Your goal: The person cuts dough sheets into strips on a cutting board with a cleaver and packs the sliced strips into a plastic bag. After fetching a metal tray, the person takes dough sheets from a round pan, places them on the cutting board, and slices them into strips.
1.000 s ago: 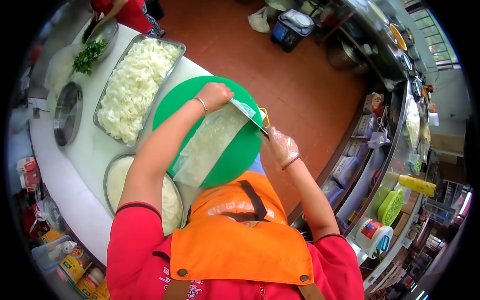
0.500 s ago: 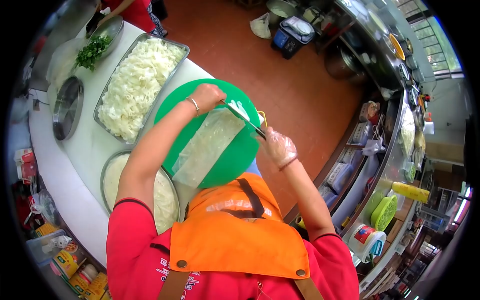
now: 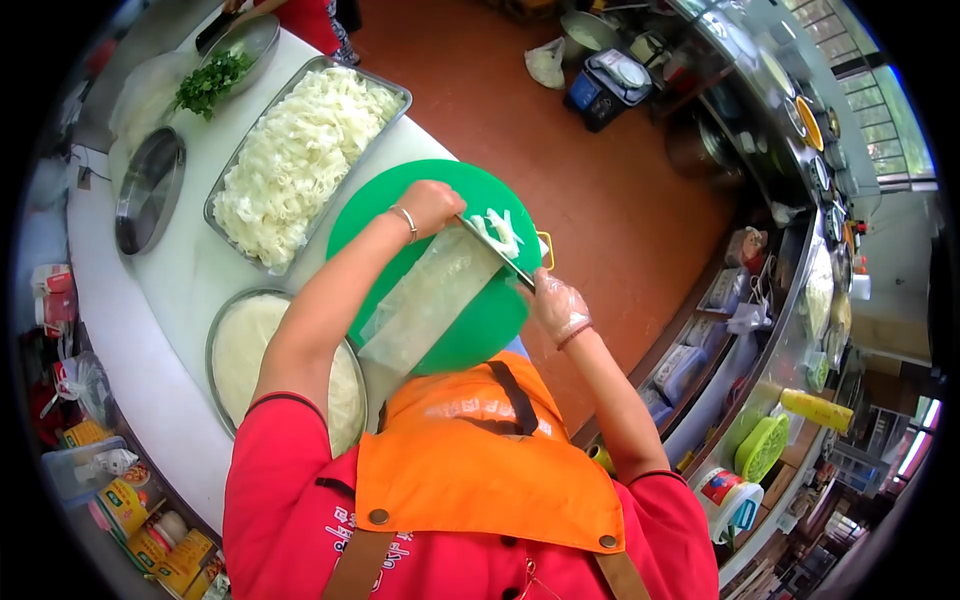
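Note:
A round green cutting board (image 3: pixel 355 222) bears a long, pale, translucent noodle sheet (image 3: pixel 430 300), laid slantwise towards my apron. Across the sheet's far end lies a long knife (image 3: pixel 493 250). My right hand (image 3: pixel 558 308), in a clear plastic glove, grips its handle at the board's right edge. At the knife's other end is my left hand (image 3: pixel 432 207), its fingers closed on the tip end. Just beyond the blade, cut white noodle strips (image 3: pixel 500 232) lie in a small loose pile.
A metal tray (image 3: pixel 398 107) heaped with cut noodles stands left of the board. Nearer me is a round pan (image 3: pixel 222 385) of pale sheets. Green herbs (image 3: pixel 212 84), a bowl (image 3: pixel 258 40) and a dark round pan (image 3: pixel 150 190) sit farther back. Another person's red clothing (image 3: pixel 308 22) shows at the top.
The knife has shifted slightly back along the sheet, towards me. More cut strips show beyond the blade. Both hands keep their hold, and the whole view has shifted a little.

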The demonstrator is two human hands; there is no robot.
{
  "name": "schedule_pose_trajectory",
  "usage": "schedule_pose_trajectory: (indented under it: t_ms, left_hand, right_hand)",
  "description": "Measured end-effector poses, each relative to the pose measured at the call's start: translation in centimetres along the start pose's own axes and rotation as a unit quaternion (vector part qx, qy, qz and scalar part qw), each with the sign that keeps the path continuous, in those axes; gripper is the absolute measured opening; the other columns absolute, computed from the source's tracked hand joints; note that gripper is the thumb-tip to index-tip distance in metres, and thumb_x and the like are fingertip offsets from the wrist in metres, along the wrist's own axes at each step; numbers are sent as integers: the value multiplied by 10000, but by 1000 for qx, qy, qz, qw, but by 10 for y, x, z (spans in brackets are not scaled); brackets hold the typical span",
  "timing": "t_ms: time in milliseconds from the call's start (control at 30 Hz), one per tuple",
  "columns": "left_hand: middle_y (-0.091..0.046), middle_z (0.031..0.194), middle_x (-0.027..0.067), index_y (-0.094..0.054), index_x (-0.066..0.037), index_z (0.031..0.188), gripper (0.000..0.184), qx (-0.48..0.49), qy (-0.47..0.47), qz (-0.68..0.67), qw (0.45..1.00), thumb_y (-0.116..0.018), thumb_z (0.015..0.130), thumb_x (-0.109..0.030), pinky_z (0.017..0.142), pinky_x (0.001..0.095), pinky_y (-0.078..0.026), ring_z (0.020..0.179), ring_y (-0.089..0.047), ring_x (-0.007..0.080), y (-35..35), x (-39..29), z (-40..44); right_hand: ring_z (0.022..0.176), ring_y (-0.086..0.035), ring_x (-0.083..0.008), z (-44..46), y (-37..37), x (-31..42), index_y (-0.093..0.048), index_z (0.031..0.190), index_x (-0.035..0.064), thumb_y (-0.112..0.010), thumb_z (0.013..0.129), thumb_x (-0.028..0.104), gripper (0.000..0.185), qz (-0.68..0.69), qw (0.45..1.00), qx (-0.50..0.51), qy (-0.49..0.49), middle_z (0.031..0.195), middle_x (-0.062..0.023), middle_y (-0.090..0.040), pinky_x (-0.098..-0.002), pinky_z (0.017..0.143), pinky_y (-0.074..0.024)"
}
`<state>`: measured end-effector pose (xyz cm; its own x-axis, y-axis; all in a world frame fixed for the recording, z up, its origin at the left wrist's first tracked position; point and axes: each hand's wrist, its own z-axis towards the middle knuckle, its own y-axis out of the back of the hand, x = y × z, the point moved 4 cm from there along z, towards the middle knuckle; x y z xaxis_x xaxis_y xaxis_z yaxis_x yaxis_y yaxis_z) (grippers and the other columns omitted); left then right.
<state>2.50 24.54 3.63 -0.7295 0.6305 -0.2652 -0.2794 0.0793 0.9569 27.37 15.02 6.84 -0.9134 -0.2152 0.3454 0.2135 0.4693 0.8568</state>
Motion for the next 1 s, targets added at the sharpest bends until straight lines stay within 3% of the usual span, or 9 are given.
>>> schedule_pose_trajectory:
  t_ms: [133,233,433,533,633,733,833,933,1000]
  left_hand:
    - [-652,750,56,-662,-138,774,67,-35,2,-16,999,-719,751,-165,701,397,-525,791,-650,262,27,-6,-5]
    - [-657,753,54,-661,-133,765,65,-1,-1,3,1000,-719,752,-159,705,394,-526,789,-648,263,6,-6,-9]
    - [-655,749,55,-648,-133,735,77,-48,15,-34,998,-722,741,-152,692,394,-526,785,-649,260,17,-7,-22]
    - [-654,744,51,-650,-142,736,67,-13,11,-5,1000,-716,739,-138,685,389,-527,775,-650,254,5,-2,-24]
    - [-654,747,49,-648,-145,735,70,-59,19,-31,998,-717,736,-133,674,386,-526,767,-649,249,17,-3,-35]
    - [-650,748,46,-649,-144,742,67,-41,25,-6,999,-714,738,-131,669,384,-526,763,-647,245,3,-5,-45]
    - [-644,745,44,-644,-144,736,68,-41,28,-32,998,-708,736,-121,665,380,-525,760,-644,243,12,-3,-43]
    - [-637,737,40,-634,-144,731,73,-97,19,-28,995,-700,735,-115,659,377,-524,752,-639,241,29,-10,-53]
    - [-636,737,35,-628,-143,731,78,-62,23,-9,998,-702,733,-119,661,377,-524,753,-637,239,12,-12,-60]
  right_hand:
    - [788,-649,-432,-18,24,17,-490,1000,12,-536,958,433,425,8,1000,-18,7,840,-244,-661,-518,662,-513]
    - [801,-643,-442,-3,-16,5,-485,1002,12,-545,957,414,409,12,1000,11,-11,845,-253,-656,-525,674,-507]
    - [801,-635,-455,-18,2,16,-477,1012,14,-552,954,398,396,16,1000,-13,23,859,-254,-658,-540,678,-499]
    - [790,-637,-452,-2,-9,18,-467,1007,16,-543,956,406,401,-14,999,44,-7,859,-248,-661,-532,669,-502]
    - [785,-638,-451,-14,11,27,-467,992,16,-531,961,415,405,0,999,17,29,854,-246,-663,-527,662,-504]
    - [790,-660,-427,-8,-22,22,-522,987,29,-559,943,427,402,-19,999,41,-4,868,-244,-673,-523,674,-519]
    - [763,-658,-430,-6,-10,25,-516,979,31,-561,941,425,398,-15,999,17,30,844,-241,-671,-525,652,-518]
    - [747,-654,-435,-13,-6,32,-513,975,36,-561,944,415,384,-13,999,4,38,841,-238,-671,-526,641,-517]
    - [748,-653,-435,-25,-18,32,-512,974,37,-563,944,408,376,-14,999,23,27,842,-239,-670,-525,642,-517]
